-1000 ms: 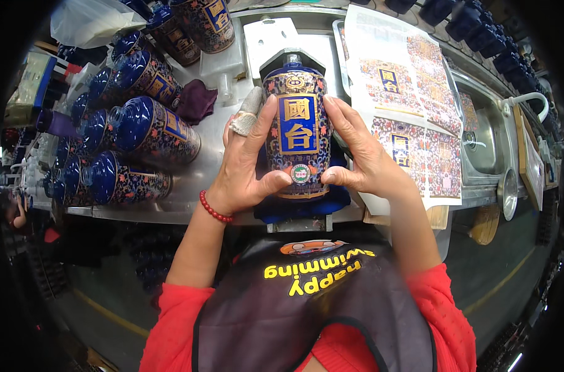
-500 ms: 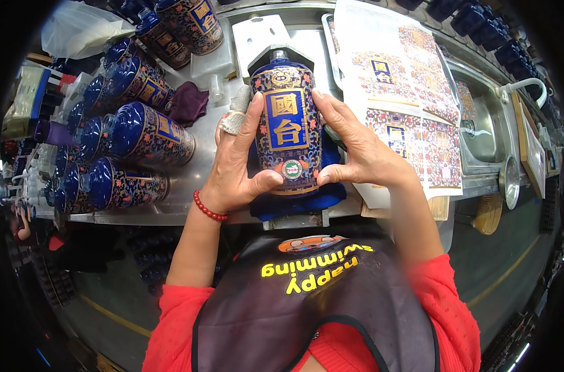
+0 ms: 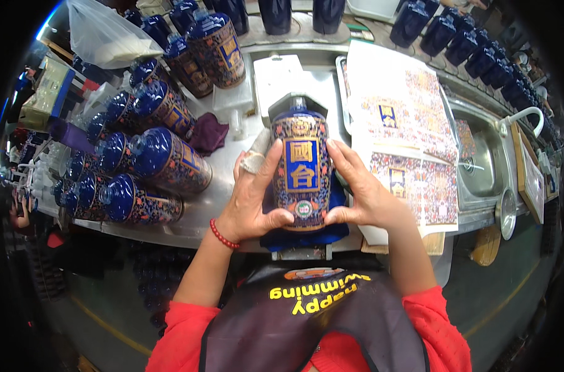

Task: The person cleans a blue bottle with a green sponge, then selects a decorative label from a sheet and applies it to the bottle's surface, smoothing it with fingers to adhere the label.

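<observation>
A dark blue bottle with a colourful floral pattern and a blue, gold-edged panel lies in front of me, its neck pointing away. Beneath it are a blue cloth and a grey metal rest. My left hand is closed on the bottle's left side, thumb at the lower edge. It wears pale finger wraps and a red bead bracelet. On the opposite side my right hand grips the bottle likewise, thumb near the base. Fingers under the bottle are partly hidden.
Several patterned blue bottles crowd the left of the metal table. Near them lie a maroon cloth and a clear plastic bag. At right are printed pattern sheets and a sink. Plain blue bottles line the back.
The whole view has shifted, so the bottle, hands and table sit lower in the picture and more of the back shows. Both hands keep about the same hold on the bottle.
</observation>
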### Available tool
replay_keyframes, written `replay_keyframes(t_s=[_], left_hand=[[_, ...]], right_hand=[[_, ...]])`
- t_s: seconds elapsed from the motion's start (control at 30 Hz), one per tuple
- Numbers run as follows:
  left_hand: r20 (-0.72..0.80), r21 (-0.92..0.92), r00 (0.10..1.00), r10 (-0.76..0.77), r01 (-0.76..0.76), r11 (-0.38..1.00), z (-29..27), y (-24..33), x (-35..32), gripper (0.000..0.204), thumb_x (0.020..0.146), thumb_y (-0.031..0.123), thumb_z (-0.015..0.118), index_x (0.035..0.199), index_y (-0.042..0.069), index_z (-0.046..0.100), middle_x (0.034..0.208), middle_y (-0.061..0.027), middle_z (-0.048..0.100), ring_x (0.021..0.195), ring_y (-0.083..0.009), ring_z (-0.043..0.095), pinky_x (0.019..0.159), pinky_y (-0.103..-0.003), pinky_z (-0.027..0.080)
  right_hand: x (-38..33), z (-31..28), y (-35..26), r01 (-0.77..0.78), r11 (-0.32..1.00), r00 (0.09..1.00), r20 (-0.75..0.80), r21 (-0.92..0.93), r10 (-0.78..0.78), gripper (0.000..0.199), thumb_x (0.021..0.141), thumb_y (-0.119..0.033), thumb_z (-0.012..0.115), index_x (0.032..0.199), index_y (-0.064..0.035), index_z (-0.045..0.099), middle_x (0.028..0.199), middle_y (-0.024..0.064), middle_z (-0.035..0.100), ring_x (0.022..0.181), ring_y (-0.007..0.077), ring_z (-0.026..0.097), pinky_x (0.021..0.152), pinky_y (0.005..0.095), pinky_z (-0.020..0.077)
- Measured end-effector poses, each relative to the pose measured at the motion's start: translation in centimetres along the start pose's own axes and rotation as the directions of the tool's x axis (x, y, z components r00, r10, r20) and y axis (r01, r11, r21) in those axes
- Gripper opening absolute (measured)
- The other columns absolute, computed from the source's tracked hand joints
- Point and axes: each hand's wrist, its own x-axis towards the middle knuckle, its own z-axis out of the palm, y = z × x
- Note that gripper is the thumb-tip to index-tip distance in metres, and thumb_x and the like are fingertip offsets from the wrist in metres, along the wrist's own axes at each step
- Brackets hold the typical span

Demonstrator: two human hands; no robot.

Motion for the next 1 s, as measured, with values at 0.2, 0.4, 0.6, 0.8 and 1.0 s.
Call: replay_keyframes(t_s=[0.2, 0.4, 0.6, 0.8, 1.0], left_hand=[[-0.073, 0.026, 0.997, -0.036, 0.038, 0.999, 0.0, 0.0, 0.7, 0.107, 0.089, 0.078, 0.052, 0.161, 0.003, 0.027, 0.162, -0.0245, 0.033, 0.153, -0.0394, 0.025, 0.121, -0.055, 0.007], [-0.021, 0.063, 0.998, -0.057, 0.058, 0.996, -0.1, 0.0, 0.8, 0.109, 0.087, 0.079, 0.052, 0.162, 0.005, 0.025, 0.162, -0.0247, 0.032, 0.153, -0.0413, 0.024, 0.121, -0.058, 0.004], [-0.046, 0.088, 0.997, -0.066, 0.070, 0.994, -0.5, 0.0, 1.2, 0.112, 0.084, 0.084, 0.051, 0.162, 0.007, 0.026, 0.162, -0.0280, 0.028, 0.151, -0.0449, 0.024, 0.120, -0.062, 0.003], [-0.031, 0.115, 0.995, -0.098, 0.101, 0.988, -0.4, 0.1, 1.6, 0.113, 0.083, 0.084, 0.052, 0.161, 0.006, 0.028, 0.160, -0.0288, 0.030, 0.150, -0.0460, 0.026, 0.119, -0.063, 0.004], [-0.033, 0.141, 0.995, -0.094, 0.097, 0.985, -0.6, 0.3, 1.8, 0.115, 0.083, 0.085, 0.052, 0.160, 0.003, 0.028, 0.159, -0.0291, 0.031, 0.149, -0.0456, 0.026, 0.119, -0.063, 0.006]], right_hand=[[1.0, -0.7, -1.0, -0.019, 0.998, 0.997, -0.077, -0.052, 0.015, 0.119, 0.073, -0.060, 0.083, 0.163, -0.0098, 0.023, 0.164, 0.0257, 0.021, 0.152, 0.0424, 0.027, 0.121, 0.0490, 0.0291], [1.8, -0.6, -1.3, 0.036, 0.999, 0.993, -0.112, -0.036, -0.040, 0.110, 0.074, -0.043, 0.088, 0.161, -0.0119, 0.029, 0.157, 0.0282, 0.032, 0.144, 0.0452, 0.038, 0.116, 0.0474, 0.0377], [2.1, -1.1, -1.8, 0.002, 0.998, 0.993, -0.114, -0.069, -0.009, 0.113, 0.072, -0.044, 0.089, 0.161, -0.0117, 0.028, 0.158, 0.0289, 0.030, 0.145, 0.0460, 0.037, 0.116, 0.0478, 0.0380], [2.6, -1.4, -2.2, -0.041, 0.996, 0.996, -0.088, -0.082, 0.034, 0.115, 0.071, -0.045, 0.090, 0.161, -0.0113, 0.028, 0.158, 0.0293, 0.030, 0.143, 0.0470, 0.038, 0.115, 0.0477, 0.0400], [2.7, -1.5, -2.1, -0.027, 0.996, 0.996, -0.082, -0.085, 0.019, 0.115, 0.071, -0.046, 0.089, 0.161, -0.0106, 0.027, 0.157, 0.0294, 0.031, 0.142, 0.0470, 0.039, 0.114, 0.0479, 0.0407]])
